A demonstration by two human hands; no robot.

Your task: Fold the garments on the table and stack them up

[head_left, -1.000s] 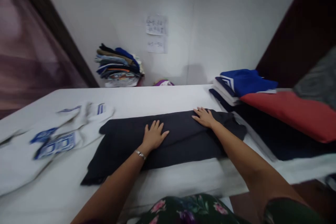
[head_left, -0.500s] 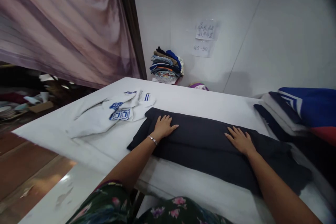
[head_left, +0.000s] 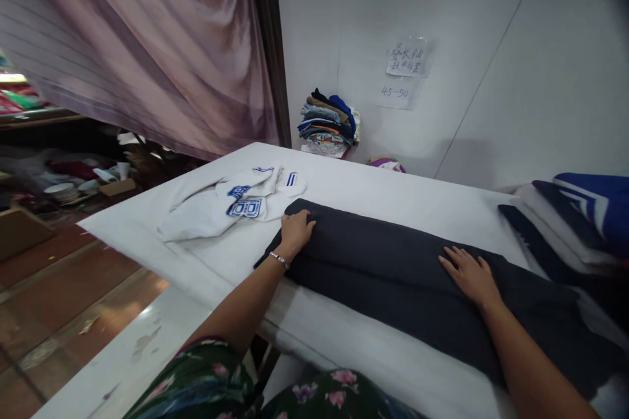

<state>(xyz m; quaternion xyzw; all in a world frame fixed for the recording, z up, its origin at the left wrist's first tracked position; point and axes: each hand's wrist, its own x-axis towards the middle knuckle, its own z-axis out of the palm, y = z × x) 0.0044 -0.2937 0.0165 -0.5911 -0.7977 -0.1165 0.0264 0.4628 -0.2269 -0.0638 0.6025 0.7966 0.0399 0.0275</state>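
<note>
A long, folded dark navy garment lies across the white table in front of me; its exact kind cannot be made out. My left hand is at its left end, the fingers bent and drawn together on the cloth near the edge. My right hand rests flat on the garment's right half, fingers stretched and slightly apart, holding nothing. Just beyond my left hand, a crumpled white garment with blue stripes and a blue lettered print lies on the table.
Folded clothes in white, navy and blue are piled at the table's right side. Another stack of clothes stands beyond the far edge by the wall. A pinkish curtain hangs at the left. The white table has a corner at the left.
My left hand has slid to the left end of the dark garment, and its spread fingers have drawn together. My right hand stays flat on the cloth. The view has turned slightly left.
</note>
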